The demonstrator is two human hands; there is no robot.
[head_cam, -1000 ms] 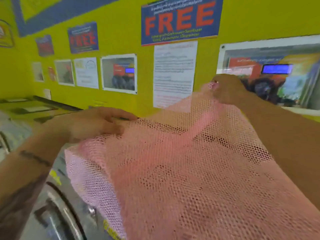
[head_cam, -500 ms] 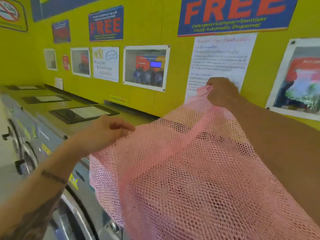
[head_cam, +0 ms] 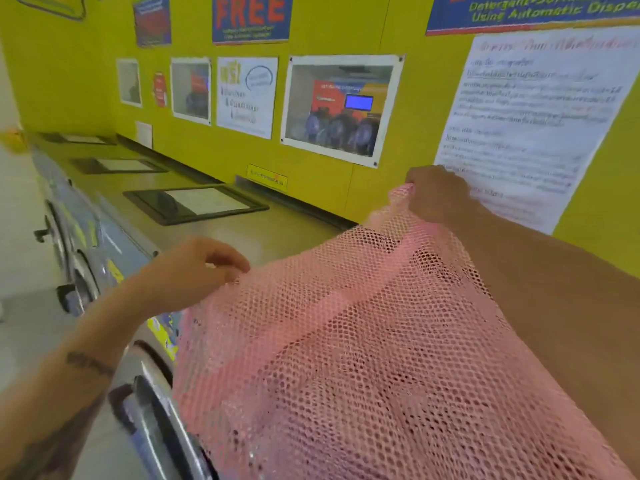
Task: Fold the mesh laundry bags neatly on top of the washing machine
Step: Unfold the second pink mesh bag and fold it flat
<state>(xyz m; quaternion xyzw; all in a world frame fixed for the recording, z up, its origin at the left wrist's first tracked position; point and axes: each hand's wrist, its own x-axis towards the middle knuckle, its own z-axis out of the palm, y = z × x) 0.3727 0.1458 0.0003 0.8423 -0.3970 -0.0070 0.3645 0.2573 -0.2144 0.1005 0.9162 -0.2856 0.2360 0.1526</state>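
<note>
1. A pink mesh bag (head_cam: 346, 358) is held spread in the air over the near edge of a washer top (head_cam: 263, 233), stretched between two bare hands and filling the lower right of the view.
2. The mesh slopes down from the far corner toward the camera; its lower part hangs in front of the machine's face. A denser pink band runs diagonally across the netting from the far corner.
3. The right hand (head_cam: 436, 195) is closed around the bag's far corner, bunching it in the fist, raised close to the wall.
4. The left hand (head_cam: 194, 271) pinches the bag's left edge between thumb and fingertips, the other fingers loosely curled, just above the washer's front edge.
5. The left forearm carries dark tattoo marks near the wrist and lower down.
6. Below the left arm, a round door (head_cam: 152, 420) with a chrome rim shows on the machine's front; more washer fronts line up to the left.
7. A dark-framed panel (head_cam: 194, 204) lies flat on the washer top beyond the left hand, with two similar panels farther along the row.
8. The yellow wall (head_cam: 363, 29) behind holds a blue "FREE" sign (head_cam: 251, 17), a framed photo (head_cam: 341, 109) of machines, and a white notice (head_cam: 530, 116) of small print just behind the right hand.
</note>
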